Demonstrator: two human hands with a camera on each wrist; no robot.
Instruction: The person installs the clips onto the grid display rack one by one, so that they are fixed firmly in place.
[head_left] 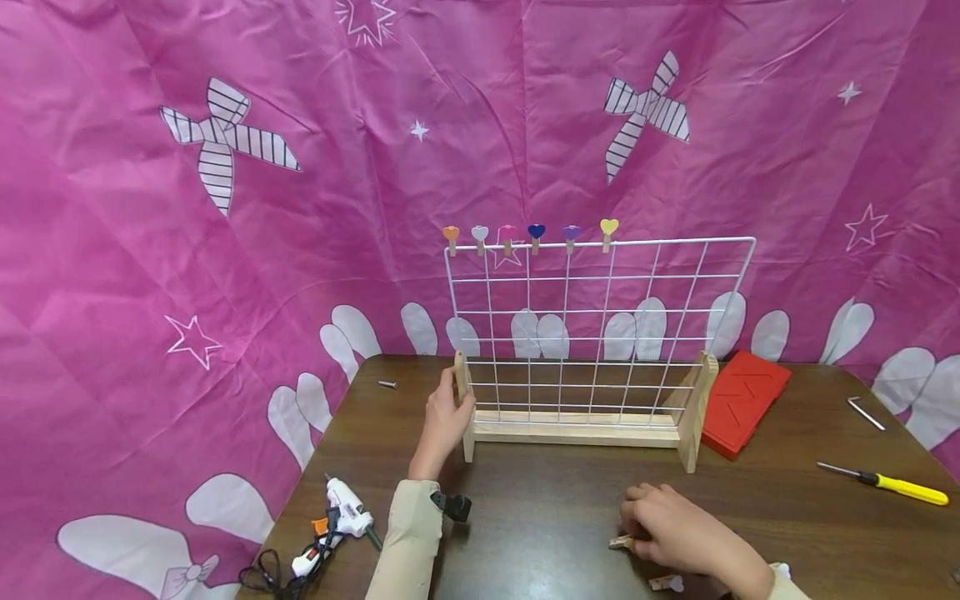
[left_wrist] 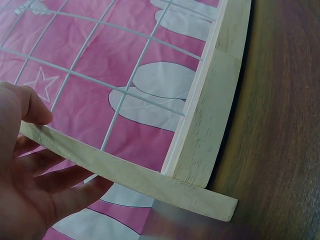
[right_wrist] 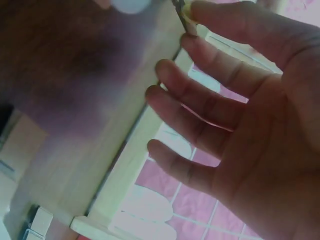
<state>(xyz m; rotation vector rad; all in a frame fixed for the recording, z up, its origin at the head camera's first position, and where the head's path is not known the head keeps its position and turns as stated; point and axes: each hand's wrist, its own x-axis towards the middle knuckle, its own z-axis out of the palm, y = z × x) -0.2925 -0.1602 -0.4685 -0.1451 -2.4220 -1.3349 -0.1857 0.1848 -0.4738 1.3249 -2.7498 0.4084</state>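
A white wire grid stands upright in a wooden frame with side posts and a base bar. My left hand holds the left wooden side post, thumb on one face and fingers behind it. Between the thumb and index finger of my right hand is a small wooden clothespin, held low over the table in front of the stand. Its far end is hidden by the fingers. Another clothespin with a pale heart lies just below that hand. Several heart-topped clothespins sit along the grid's top wire, left of its right end.
A red case lies behind the right post. Further right are a hex key and a yellow-handled screwdriver. A glue gun with a black cord lies at the left, and a small screw at the back left.
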